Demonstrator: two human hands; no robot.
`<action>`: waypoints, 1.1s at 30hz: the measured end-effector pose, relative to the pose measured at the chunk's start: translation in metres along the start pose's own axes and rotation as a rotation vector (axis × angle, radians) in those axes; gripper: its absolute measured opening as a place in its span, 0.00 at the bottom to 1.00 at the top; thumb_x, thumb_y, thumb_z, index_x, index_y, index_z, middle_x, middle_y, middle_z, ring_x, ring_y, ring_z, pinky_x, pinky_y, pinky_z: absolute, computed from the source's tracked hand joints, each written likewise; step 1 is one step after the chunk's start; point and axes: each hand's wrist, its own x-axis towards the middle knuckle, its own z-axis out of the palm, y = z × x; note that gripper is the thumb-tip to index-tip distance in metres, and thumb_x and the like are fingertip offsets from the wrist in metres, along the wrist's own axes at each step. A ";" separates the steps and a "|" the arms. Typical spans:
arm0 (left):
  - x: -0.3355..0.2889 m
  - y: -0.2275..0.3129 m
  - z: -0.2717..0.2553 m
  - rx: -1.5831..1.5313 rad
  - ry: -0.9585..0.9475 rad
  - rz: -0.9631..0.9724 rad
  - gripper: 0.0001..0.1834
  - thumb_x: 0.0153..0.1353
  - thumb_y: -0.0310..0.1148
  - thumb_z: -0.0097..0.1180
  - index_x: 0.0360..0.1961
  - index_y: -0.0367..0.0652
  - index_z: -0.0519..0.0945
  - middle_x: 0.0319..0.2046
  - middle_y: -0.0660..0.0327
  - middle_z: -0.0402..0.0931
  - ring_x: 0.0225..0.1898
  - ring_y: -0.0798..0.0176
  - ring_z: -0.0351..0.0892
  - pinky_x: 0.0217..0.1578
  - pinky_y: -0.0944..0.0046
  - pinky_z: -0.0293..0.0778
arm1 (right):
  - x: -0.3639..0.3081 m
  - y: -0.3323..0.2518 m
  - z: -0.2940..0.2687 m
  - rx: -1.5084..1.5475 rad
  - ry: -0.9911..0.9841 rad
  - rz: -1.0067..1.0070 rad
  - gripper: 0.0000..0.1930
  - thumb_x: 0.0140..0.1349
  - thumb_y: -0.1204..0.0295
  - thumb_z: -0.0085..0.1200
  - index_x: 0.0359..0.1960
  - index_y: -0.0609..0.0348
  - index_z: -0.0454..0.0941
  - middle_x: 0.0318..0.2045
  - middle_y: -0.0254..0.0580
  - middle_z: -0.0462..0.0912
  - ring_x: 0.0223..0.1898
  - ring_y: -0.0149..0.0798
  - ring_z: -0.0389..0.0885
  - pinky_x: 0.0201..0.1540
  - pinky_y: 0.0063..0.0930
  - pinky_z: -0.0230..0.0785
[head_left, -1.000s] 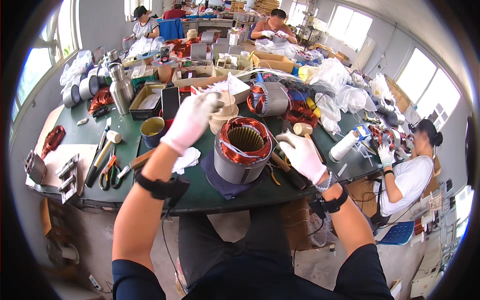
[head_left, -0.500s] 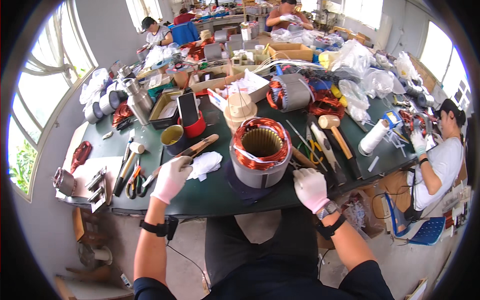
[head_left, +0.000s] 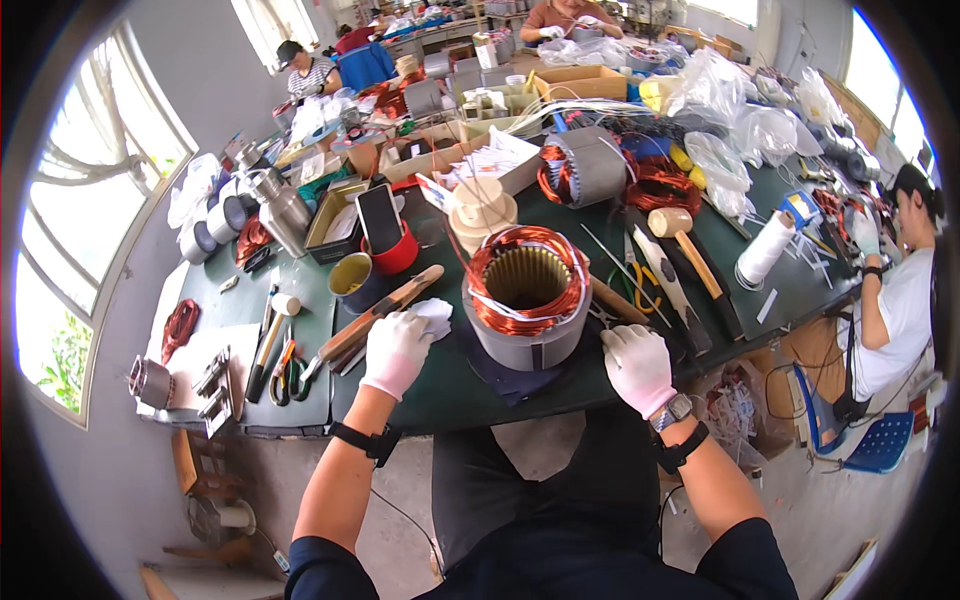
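A motor stator [head_left: 527,335] stands upright before me, a grey cylinder with copper windings [head_left: 528,280] bound in white cord round its top and a ribbed bore. It rests on a dark cloth [head_left: 505,378]. To its left is my left hand [head_left: 395,355] in a white glove, fingers closed at the edge of a crumpled white cloth [head_left: 434,314]. Wooden-handled tools [head_left: 385,308] lie just beyond that hand. My right hand [head_left: 638,362], also gloved, is right of the stator with its fingers curled down near a metal tool [head_left: 603,314]; anything inside them is hidden.
A mallet [head_left: 684,245], yellow-handled scissors [head_left: 647,290] and a white thread spool [head_left: 765,250] lie to the right. At left are orange-handled pliers [head_left: 284,362] and a small hammer [head_left: 284,305]. A phone [head_left: 378,220] stands in a red holder. Co-workers sit right and behind.
My left hand has moved right, from beside the wooden-handled tools to the white cloth, partly covering it. My right hand has stayed beside the stator. The view has tilted slightly.
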 end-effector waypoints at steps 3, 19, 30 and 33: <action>0.002 0.002 0.009 0.144 -0.001 0.014 0.06 0.59 0.32 0.63 0.30 0.42 0.86 0.32 0.54 0.85 0.39 0.47 0.84 0.42 0.48 0.78 | -0.003 0.003 0.001 0.024 0.013 0.001 0.05 0.59 0.71 0.59 0.36 0.54 0.82 0.29 0.37 0.79 0.35 0.44 0.82 0.39 0.41 0.73; -0.043 0.125 -0.131 -1.047 0.019 -0.608 0.12 0.73 0.28 0.57 0.45 0.27 0.85 0.32 0.60 0.85 0.34 0.70 0.83 0.39 0.68 0.78 | 0.018 -0.100 -0.080 0.835 0.144 0.149 0.15 0.57 0.81 0.65 0.47 0.62 0.84 0.42 0.48 0.88 0.41 0.53 0.87 0.44 0.40 0.81; -0.017 0.174 -0.125 -0.809 -0.156 -0.212 0.09 0.68 0.24 0.57 0.42 0.31 0.87 0.32 0.59 0.85 0.35 0.71 0.82 0.41 0.68 0.77 | 0.022 -0.101 -0.102 1.053 -0.154 0.396 0.07 0.62 0.76 0.63 0.42 0.61 0.84 0.34 0.45 0.86 0.33 0.44 0.87 0.40 0.32 0.78; -0.002 0.157 -0.118 -0.672 0.079 -0.205 0.09 0.70 0.24 0.54 0.42 0.32 0.86 0.32 0.60 0.84 0.35 0.70 0.81 0.41 0.69 0.76 | 0.020 -0.080 -0.095 0.808 0.220 0.214 0.05 0.60 0.76 0.64 0.37 0.61 0.84 0.31 0.44 0.85 0.35 0.49 0.84 0.42 0.35 0.77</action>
